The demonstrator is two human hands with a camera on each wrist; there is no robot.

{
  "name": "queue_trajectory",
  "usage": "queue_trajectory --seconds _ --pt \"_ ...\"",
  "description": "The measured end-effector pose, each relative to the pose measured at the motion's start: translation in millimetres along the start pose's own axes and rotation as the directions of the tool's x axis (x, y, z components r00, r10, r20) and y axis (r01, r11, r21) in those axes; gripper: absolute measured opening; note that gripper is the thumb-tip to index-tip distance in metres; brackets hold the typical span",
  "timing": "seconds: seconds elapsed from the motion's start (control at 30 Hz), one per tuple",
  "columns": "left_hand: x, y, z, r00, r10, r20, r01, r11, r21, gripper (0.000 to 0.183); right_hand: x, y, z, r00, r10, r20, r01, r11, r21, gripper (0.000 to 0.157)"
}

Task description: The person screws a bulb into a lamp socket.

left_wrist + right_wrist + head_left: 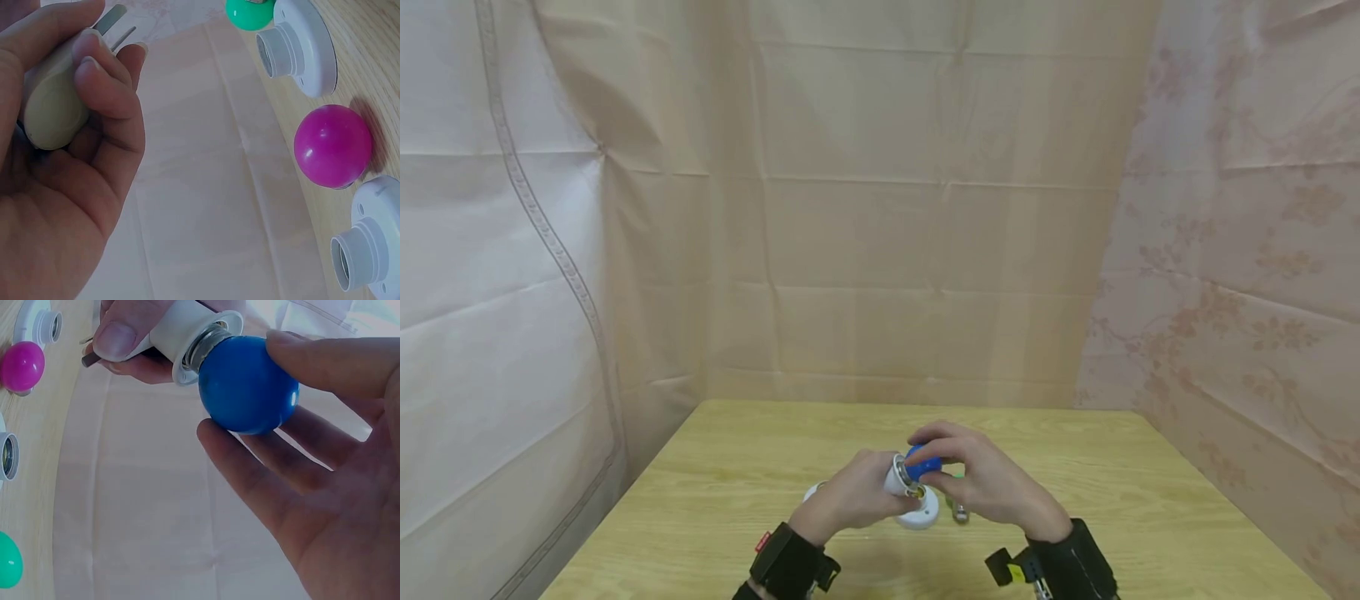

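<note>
In the right wrist view a blue light bulb sits between the thumb and fingers of my right hand. Its metal screw base enters the wide mouth of a white plug-in lamp socket. That socket is gripped by my left hand, fingers curled round its body; two metal prongs stick out past the fingertips in the left wrist view. Both hands meet above the table in the head view, my right hand reaching from the right with the bulb tilted toward the socket. The deeper thread is hidden inside the socket.
On the wooden table stand two round white lamp holders, one nearer and one farther in the left wrist view. A magenta bulb lies between them, and a green bulb lies beyond. Cloth curtains surround the table.
</note>
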State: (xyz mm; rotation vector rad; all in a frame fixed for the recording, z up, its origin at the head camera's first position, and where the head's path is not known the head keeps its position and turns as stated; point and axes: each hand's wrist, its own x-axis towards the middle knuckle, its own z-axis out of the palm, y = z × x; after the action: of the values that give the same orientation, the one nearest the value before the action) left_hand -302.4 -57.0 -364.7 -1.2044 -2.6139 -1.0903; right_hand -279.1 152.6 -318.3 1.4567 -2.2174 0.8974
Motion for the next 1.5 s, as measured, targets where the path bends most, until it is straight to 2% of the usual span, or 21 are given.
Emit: queue_trajectory --seconds 0.17,0.33,0.63,0.93,1.3,1.5 --pt "-0.4 0.3 -1.0 1.0 0.0 0.0 0.0 1.0 0.003 0.034 0.5 0.3 -0.7 1.0 -0.003 0.021 0.003 1.0 0.015 0.028" --pt "-0.2 -0.7 -1.1 1.0 0.006 -0.004 -0.006 1.0 0.002 0.035 0.0 -1.3 -1.2 0.998 0.037 0.057 -0.039 0.998 0.046 0.037" --pt "-1.2 -2.1 1.3 1.0 0.016 -0.001 -0.016 1.0 -0.003 0.037 -2.9 -2.6 -2.4 0.989 0.113 0.094 -0.116 0.993 0.031 0.042" --pt "-0.3 -1.7 1.2 1.0 -0.009 0.007 0.009 1.0 -0.003 0.04 -1.6 -2.5 -1.5 0.991 0.102 0.092 -0.107 0.993 0.05 0.038" --pt "0.3 -0.4 1.5 1.0 -0.015 0.003 0.015 1.0 -0.012 0.037 -3.2 -0.5 -1.8 0.981 0.166 0.098 -0.174 0.982 0.079 0.035" --pt "0.7 -1.5 2.7 1.0 -0.012 0.001 0.012 1.0 -0.018 0.038 -2.9 -0.1 -1.3 0.98 0.175 0.098 -0.184 0.979 0.09 0.035"
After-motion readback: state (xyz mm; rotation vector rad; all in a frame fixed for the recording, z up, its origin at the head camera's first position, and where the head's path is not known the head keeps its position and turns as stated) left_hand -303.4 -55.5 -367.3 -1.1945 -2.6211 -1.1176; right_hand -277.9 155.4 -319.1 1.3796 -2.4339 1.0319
